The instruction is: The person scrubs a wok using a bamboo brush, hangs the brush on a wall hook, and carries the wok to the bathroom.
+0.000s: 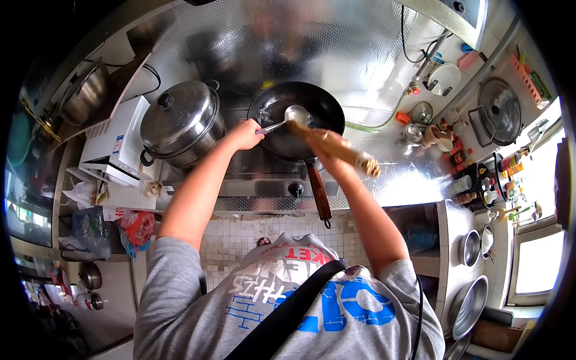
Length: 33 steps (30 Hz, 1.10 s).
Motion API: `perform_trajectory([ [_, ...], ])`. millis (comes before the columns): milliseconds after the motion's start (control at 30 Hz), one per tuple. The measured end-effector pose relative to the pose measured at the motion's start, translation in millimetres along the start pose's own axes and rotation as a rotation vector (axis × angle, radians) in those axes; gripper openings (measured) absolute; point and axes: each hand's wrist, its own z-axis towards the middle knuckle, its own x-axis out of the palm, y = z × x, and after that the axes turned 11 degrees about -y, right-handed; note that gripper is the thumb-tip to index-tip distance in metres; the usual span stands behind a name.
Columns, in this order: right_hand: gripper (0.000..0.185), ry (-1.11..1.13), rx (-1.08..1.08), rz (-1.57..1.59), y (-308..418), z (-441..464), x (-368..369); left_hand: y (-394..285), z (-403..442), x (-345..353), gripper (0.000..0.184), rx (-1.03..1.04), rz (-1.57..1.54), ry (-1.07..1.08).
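A black wok (324, 102) sits on the stove, its wooden handle (318, 191) pointing toward me. Over its left rim, my left hand (245, 135) is closed around the handle of a metal ladle (297, 114), whose bowl is above the inside of the wok. My right hand (326, 146) grips a yellowish bamboo brush (348, 154) at its middle. One end of the brush is at the ladle's bowl; whether they touch I cannot tell. The bundled other end points right, past the wok's rim.
A large lidded steel pot (183, 120) stands left of the wok, beside a white appliance (117, 141). Sauce bottles (461, 161) and a rack of condiments (489, 180) are on the right. A stove knob (296, 190) is at the front. Steel basins (469, 306) lie at lower right.
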Motion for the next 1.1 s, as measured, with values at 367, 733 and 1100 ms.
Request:
perform_trajectory([
  [367, 0.03, 0.19, -0.026, 0.117, 39, -10, -13, -13, -5, -15, 0.021, -0.311, -0.157, 0.21],
  [733, 0.02, -0.057, 0.091, 0.008, -11, 16, -32, -9, -12, -18, 0.019, -0.025, 0.072, 0.073],
  [1100, 0.027, 0.096, 0.196, -0.041, -56, 67, -26, -39, -14, -34, 0.022, 0.081, 0.23, 0.126],
])
